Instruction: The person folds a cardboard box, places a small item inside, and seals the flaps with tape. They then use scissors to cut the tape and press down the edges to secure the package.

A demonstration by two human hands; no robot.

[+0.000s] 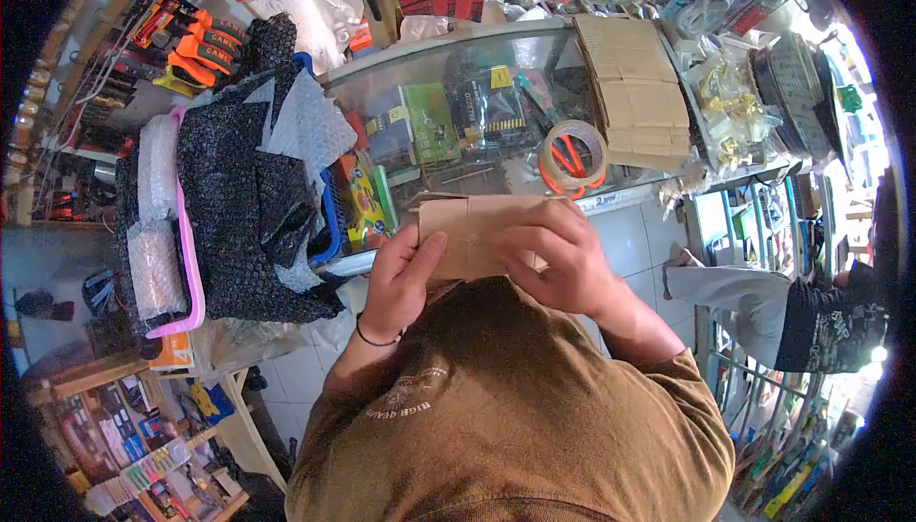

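Note:
Close to my chest I hold a small folded piece of brown cardboard. My left hand grips its left end, thumb on the near face and the other fingers hidden behind. At the right end, my right hand has its fingers curled over the cardboard, with fingertips pressed on the face. Just beyond, on the glass counter, stands a roll of tape with orange-handled scissors partly seen through and beside it.
Flattened cardboard sheets lie on the glass counter. At left, black bubble wrap covers a pink-rimmed basket and a blue one. Another person is at the right beside racks. Bagged brass-coloured parts lie far right.

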